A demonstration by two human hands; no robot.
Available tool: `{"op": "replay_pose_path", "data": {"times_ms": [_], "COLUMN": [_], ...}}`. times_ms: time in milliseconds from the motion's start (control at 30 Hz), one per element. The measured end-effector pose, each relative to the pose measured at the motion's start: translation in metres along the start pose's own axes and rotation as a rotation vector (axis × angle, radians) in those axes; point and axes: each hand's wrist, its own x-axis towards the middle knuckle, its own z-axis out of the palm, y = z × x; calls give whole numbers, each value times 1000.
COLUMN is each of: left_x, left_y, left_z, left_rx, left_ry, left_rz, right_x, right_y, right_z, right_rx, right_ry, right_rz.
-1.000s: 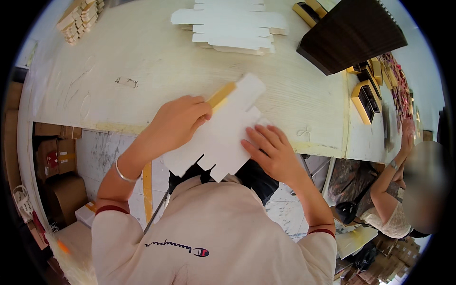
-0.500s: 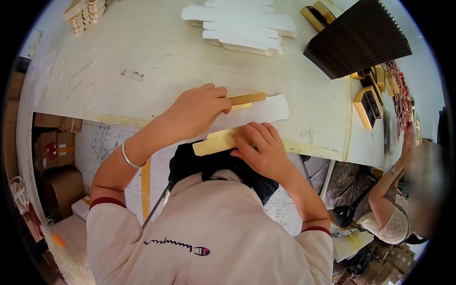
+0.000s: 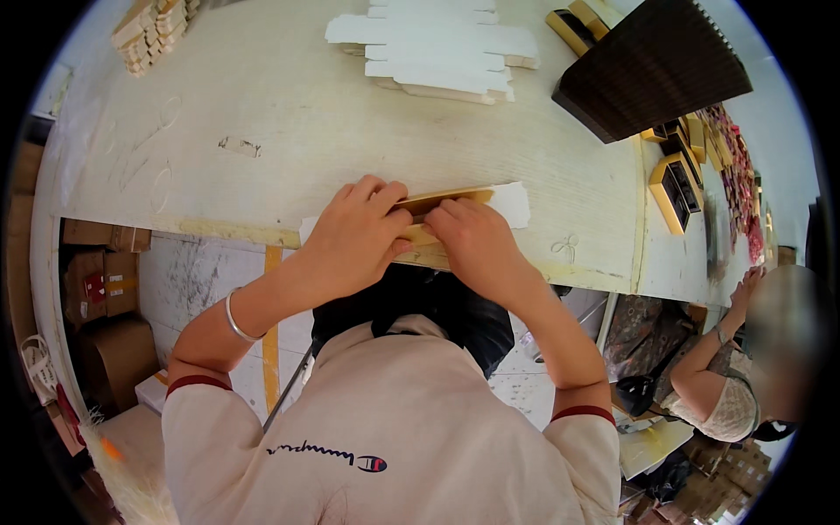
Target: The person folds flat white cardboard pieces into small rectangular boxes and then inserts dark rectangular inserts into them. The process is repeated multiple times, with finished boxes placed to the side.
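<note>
A flat cardboard box blank [image 3: 512, 201], white on one side and gold on the other, lies folded near the front edge of the pale wooden table [image 3: 289, 122]. My left hand [image 3: 359, 232] presses down on its left part, fingers over the gold fold. My right hand [image 3: 468, 234] pinches and presses the same blank just to the right. The white end of the blank sticks out to the right of my fingers. Much of the blank is hidden under both hands.
A stack of white flat blanks [image 3: 437, 48] lies at the far middle of the table. A dark ribbed box [image 3: 652, 70] sits far right, with gold boxes [image 3: 669, 184] beside it. Small folded pieces [image 3: 149, 26] are stacked far left. Another person [image 3: 735, 376] sits at the right.
The blank was spread open and white side up under my hands; it has been folded into a narrow strip showing gold, and both hands have closed in over it near the table edge.
</note>
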Motion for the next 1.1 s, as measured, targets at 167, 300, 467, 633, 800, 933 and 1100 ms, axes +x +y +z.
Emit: {"op": "replay_pose_path", "data": {"times_ms": [167,300,467,633,800,933,1100], "left_x": [5,13,24,16,2,-1,4], "left_y": [0,18,26,17,-8,-10,7], "left_z": [-4,9,2,-14,-17,1,26], "left_rx": [-89,-18,-5,-365,-337,-380,-370], "left_ry": [1,34,-105,-146,-286,-138,45], "left_rz": [-134,-216,-287,-65,198,254,76], "right_x": [4,-7,-15,-27,-30,-29,-26], "right_y": [-6,-25,-24,-13,-9,-8,-16], "right_z": [-11,-11,-22,-15,-16,-8,-11], "right_rx": [-184,-529,238,425,517,385,376], "right_ry": [116,174,-49,-11,32,145,134], "right_rz": [-63,-118,50,58,109,74,94]}}
